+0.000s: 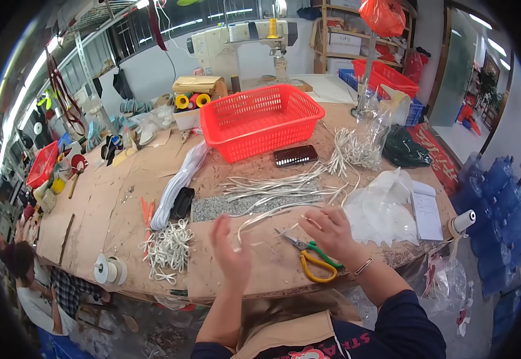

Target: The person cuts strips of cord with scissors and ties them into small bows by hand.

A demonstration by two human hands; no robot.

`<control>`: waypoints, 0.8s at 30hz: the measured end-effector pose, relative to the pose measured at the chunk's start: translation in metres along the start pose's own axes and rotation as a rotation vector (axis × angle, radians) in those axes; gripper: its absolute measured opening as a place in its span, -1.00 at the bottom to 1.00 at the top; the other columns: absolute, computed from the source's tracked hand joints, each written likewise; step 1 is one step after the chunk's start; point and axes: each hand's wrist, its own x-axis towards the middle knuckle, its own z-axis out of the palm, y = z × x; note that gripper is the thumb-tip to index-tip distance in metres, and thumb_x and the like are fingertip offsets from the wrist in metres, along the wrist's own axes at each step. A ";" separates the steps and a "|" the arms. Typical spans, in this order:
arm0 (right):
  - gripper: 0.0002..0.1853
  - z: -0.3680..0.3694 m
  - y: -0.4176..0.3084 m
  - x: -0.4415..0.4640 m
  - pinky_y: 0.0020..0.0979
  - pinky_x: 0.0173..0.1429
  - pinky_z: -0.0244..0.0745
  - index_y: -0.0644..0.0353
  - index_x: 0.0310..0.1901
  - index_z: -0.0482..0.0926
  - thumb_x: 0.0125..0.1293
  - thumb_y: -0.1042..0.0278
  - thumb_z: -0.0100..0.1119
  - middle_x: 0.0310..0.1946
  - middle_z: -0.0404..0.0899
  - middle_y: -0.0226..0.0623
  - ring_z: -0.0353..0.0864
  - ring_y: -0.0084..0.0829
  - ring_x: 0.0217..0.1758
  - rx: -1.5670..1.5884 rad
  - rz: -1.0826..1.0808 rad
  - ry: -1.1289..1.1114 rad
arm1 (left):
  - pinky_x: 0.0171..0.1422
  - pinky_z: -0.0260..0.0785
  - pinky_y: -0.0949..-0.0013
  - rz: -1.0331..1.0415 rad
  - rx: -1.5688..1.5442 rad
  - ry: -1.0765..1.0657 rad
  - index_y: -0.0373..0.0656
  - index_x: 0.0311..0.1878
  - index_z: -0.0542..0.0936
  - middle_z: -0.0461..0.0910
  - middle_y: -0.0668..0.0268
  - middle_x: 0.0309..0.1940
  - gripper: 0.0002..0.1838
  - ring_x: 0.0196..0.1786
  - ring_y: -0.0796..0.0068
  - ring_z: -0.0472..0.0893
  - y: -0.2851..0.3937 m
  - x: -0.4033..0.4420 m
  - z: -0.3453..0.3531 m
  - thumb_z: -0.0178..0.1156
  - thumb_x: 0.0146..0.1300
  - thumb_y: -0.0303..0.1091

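The white cords [281, 185] lie at 11 o'clock from the right hand [332, 230], the nearer one, their long axis running 9 to 3 across the granite slab [209, 210]. That hand is loosely curled by the scissors [298, 243] and the left hand [231, 250] half open; I cannot tell whether either pinches anything. A red plastic basket [266, 142] stands at 12 o'clock, and yellow spools [202, 100] sit in or on a box [187, 121] at 11.

From here the basket [260, 139] looks like glossy plastic, the scissors [300, 243] like metal with smooth plastic handles [318, 279]. I see matt, cloth-like cords [272, 187], a rough, stone-like slab [208, 210], crinkled plastic film [380, 209] and a paper notepad [427, 214].
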 end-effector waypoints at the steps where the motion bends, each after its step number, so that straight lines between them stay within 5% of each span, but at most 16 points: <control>1: -0.67 0.001 -0.003 0.002 -0.40 -0.09 0.29 0.12 -0.21 0.51 -0.12 0.42 0.08 -0.25 0.42 -0.43 0.38 -0.40 -0.18 0.050 -0.054 -0.031 | 0.03 0.31 0.33 -0.001 0.005 -0.001 -0.27 0.08 0.38 0.42 0.19 -0.04 -0.55 0.04 0.43 0.41 0.009 -0.003 0.007 0.18 0.09 -0.46; 3: -0.67 0.004 -0.012 0.003 -0.40 -0.11 0.31 0.15 -0.20 0.50 -0.11 0.42 0.07 -0.25 0.42 -0.41 0.39 -0.39 -0.20 0.079 -0.070 -0.029 | -0.06 0.36 0.33 0.341 0.127 -0.427 -0.25 0.01 0.45 0.48 0.16 -0.16 -0.60 -0.07 0.32 0.49 0.023 -0.010 0.020 0.20 0.06 -0.47; 6: -0.65 0.002 -0.011 0.002 -0.38 -0.14 0.36 0.18 -0.20 0.51 -0.15 0.46 0.09 -0.24 0.43 -0.37 0.41 -0.35 -0.21 0.123 -0.045 -0.042 | -0.23 0.39 0.36 0.167 -0.071 -0.447 -0.20 -0.11 0.54 0.52 0.17 -0.31 -0.71 -0.26 0.25 0.54 0.010 -0.023 0.033 0.21 0.04 -0.51; 11: -0.70 0.007 0.000 -0.007 -0.42 -0.25 0.41 0.23 -0.24 0.52 -0.13 0.56 0.16 -0.33 0.48 -0.29 0.48 -0.37 -0.29 0.145 0.127 -0.075 | -0.35 0.38 0.37 0.278 0.082 -0.380 -0.20 -0.23 0.59 0.53 0.21 -0.42 -0.80 -0.41 0.27 0.54 0.013 -0.022 0.022 0.21 0.02 -0.55; 13: -0.81 0.010 -0.004 -0.002 -0.50 -0.37 0.43 0.27 -0.25 0.52 0.04 0.55 0.18 -0.44 0.51 -0.29 0.52 -0.46 -0.43 0.630 0.580 -0.035 | -0.35 0.38 0.38 0.288 0.128 -0.372 -0.20 -0.24 0.59 0.53 0.22 -0.41 -0.81 -0.41 0.28 0.54 0.018 -0.017 0.020 0.20 0.02 -0.55; 14: -0.81 0.012 -0.005 0.000 -0.50 -0.37 0.43 0.27 -0.25 0.52 0.04 0.55 0.18 -0.44 0.51 -0.29 0.52 -0.46 -0.43 0.630 0.577 -0.030 | -0.35 0.37 0.42 0.247 0.032 -0.341 -0.19 -0.24 0.60 0.53 0.23 -0.43 -0.80 -0.42 0.32 0.53 0.023 -0.012 0.022 0.20 0.01 -0.56; 16: -0.86 0.017 -0.009 0.003 -0.56 -0.37 0.45 0.31 -0.26 0.52 0.13 0.50 0.18 -0.51 0.53 -0.34 0.57 -0.47 -0.43 1.743 1.283 -0.007 | -0.35 0.36 0.46 0.205 -0.060 -0.306 -0.18 -0.24 0.60 0.53 0.24 -0.44 -0.80 -0.43 0.36 0.53 0.023 -0.010 0.027 0.20 0.01 -0.56; 19: -0.89 0.023 -0.026 0.007 -0.62 -0.30 0.46 0.30 -0.29 0.53 0.16 0.48 0.16 -0.47 0.55 -0.35 0.55 -0.59 -0.39 1.925 1.322 -0.001 | -0.33 0.32 0.55 0.049 -0.156 -0.360 -0.23 -0.24 0.60 0.55 0.29 -0.44 -0.84 -0.43 0.50 0.51 0.018 -0.009 0.031 0.17 0.07 -0.53; 21: -0.90 0.023 -0.037 0.014 -0.62 -0.30 0.45 0.30 -0.30 0.53 0.15 0.49 0.17 -0.47 0.55 -0.36 0.54 -0.61 -0.40 1.743 1.197 0.050 | -0.30 0.31 0.61 -0.707 -0.702 -0.521 -0.30 -0.23 0.59 0.56 0.32 -0.40 -0.85 -0.42 0.60 0.50 0.022 -0.005 0.029 0.12 0.14 -0.50; 24: -0.91 0.033 -0.043 0.011 -0.64 -0.32 0.43 0.30 -0.30 0.54 0.14 0.51 0.17 -0.47 0.55 -0.38 0.51 -0.64 -0.42 1.563 1.058 0.100 | -0.29 0.32 0.61 -0.864 -0.960 -0.529 -0.34 -0.21 0.57 0.56 0.34 -0.38 -0.83 -0.41 0.64 0.48 0.015 -0.005 0.028 0.09 0.19 -0.47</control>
